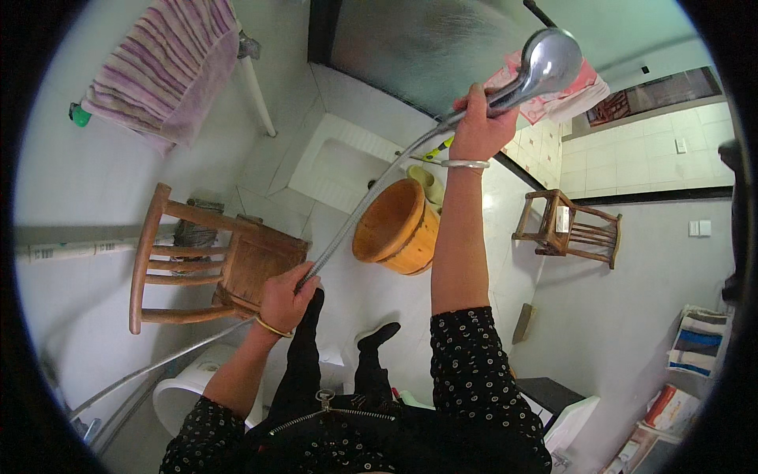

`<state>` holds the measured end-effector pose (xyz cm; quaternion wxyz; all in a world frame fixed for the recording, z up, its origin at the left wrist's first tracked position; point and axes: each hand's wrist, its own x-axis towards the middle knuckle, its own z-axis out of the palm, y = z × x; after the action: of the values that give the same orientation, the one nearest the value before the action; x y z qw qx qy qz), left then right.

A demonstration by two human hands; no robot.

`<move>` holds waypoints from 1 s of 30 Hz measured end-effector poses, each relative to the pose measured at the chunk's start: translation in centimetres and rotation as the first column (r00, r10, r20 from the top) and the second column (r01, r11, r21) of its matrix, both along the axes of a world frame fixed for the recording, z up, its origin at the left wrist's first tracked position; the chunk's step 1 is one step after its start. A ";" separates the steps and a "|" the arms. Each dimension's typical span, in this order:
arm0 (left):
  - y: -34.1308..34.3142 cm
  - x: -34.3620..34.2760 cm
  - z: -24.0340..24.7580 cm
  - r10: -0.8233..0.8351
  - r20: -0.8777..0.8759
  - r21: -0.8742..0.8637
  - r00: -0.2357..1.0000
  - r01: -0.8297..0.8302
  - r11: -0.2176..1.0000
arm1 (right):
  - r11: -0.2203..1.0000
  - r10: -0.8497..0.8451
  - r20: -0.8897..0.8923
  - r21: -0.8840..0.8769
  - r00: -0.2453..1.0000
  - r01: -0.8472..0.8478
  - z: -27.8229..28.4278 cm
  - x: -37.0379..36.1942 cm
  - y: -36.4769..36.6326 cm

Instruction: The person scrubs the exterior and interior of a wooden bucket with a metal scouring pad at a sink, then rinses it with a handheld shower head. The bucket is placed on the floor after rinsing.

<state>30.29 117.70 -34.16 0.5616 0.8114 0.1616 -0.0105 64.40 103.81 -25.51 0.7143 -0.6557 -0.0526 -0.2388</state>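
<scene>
My right hand (480, 130) is raised toward the far right and wrapped round the handle of a chrome shower head (550, 62). From that handle a silver metal hose (365, 207) slopes down leftward to my left hand (286, 296), whose fingers close round it. Past the left hand the hose runs on to the lower left. No water shows at the shower head. Below the stretched hose, on the floor, stands a wooden bucket (392, 223), tilted in this view, its inside visible.
A wooden chair (257, 265) is close by my left hand; a smaller one (564, 229) stands at the right wall. Beyond the bucket lies a white squat toilet (328, 158). A striped towel (162, 67) hangs at upper left. A white tub (178, 399) sits beside my left forearm.
</scene>
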 end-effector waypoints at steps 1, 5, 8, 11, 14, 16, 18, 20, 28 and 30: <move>0.1 0.2 0.1 0.014 -0.005 -0.032 1.000 -0.014 0.999 | 1.000 0.026 -0.014 -0.003 1.000 -0.026 -0.1 0.1 0.1; 0.1 0.0 -0.1 -0.064 -0.009 0.084 0.998 0.065 0.994 | 0.970 0.167 -0.154 -0.151 0.974 -0.190 -4.0 0.0 -0.4; -0.2 -1.2 -0.8 -0.122 0.045 0.180 0.992 0.112 0.977 | 0.956 0.123 -0.340 -0.213 0.932 -0.203 -8.4 -1.1 -2.2; -0.7 -2.3 -1.1 -0.166 -0.031 0.152 0.986 0.169 0.974 | 0.961 0.076 -0.369 -0.220 0.926 -0.167 -10.8 -2.2 -3.9; -1.4 -2.3 -1.3 -0.164 -0.011 0.147 0.986 0.164 0.975 | 0.965 -0.016 -0.231 -0.260 0.973 -0.046 -10.4 -2.4 -5.1; -1.7 -1.6 -1.3 -0.188 -0.023 0.185 0.982 0.189 0.964 | 0.967 -0.091 -0.135 -0.247 0.987 0.056 -9.2 -1.9 -5.6; -1.9 -0.7 -1.4 -0.173 -0.038 0.113 0.984 0.176 0.978 | 0.973 -0.137 -0.106 -0.199 0.985 0.114 -7.9 -1.2 -6.0; -2.1 0.2 -1.5 -0.158 -0.023 0.087 0.987 0.160 0.983 | 0.950 -0.176 -0.074 -0.273 0.982 0.150 -7.4 -0.8 -6.3; -2.8 -0.9 -2.3 -0.234 -0.139 0.076 0.962 0.246 0.966 | 0.644 -0.187 -0.306 -0.756 0.934 -0.119 -12.8 -6.3 -6.8; -3.2 -1.7 -2.6 -0.292 -0.119 0.137 0.949 0.307 0.942 | 0.581 -0.114 -0.358 -0.781 0.927 -0.230 -13.9 -7.8 -6.4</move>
<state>28.62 114.46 -36.80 0.4805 0.8660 0.0637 -0.1227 56.56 97.40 -39.36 0.3393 -0.9391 -0.0418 -0.0359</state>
